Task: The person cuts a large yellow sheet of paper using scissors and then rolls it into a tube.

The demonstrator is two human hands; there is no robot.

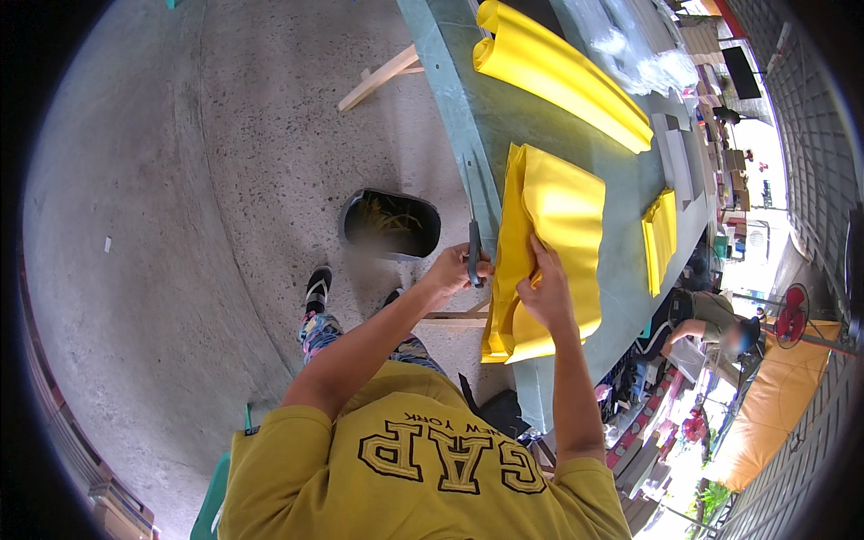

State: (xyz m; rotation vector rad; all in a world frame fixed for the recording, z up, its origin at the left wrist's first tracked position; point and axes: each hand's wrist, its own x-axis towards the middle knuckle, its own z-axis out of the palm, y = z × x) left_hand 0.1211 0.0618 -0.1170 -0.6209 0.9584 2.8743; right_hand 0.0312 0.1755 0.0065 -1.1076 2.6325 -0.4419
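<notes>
The left hand point(447, 267) is closed round the grey scissors point(473, 236), blades aimed at twelve o'clock along the yellow sheet's point(549, 243) edge; at three o'clock the right hand point(544, 290) presses its spread fingers flat, pinning the stack (it overhangs the green table point(490, 126)) for cutting

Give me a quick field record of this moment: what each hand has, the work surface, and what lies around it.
left hand: grips scissors, blades pointing away along the edge of the yellow sheet
right hand: pressed flat on the folded yellow sheet stack
surface: grey-green table
further on table: long yellow roll, small yellow stack, clear plastic
floor: black bin holding yellow offcuts, wooden strip
nearby: another person bent over past the table's far side
</notes>
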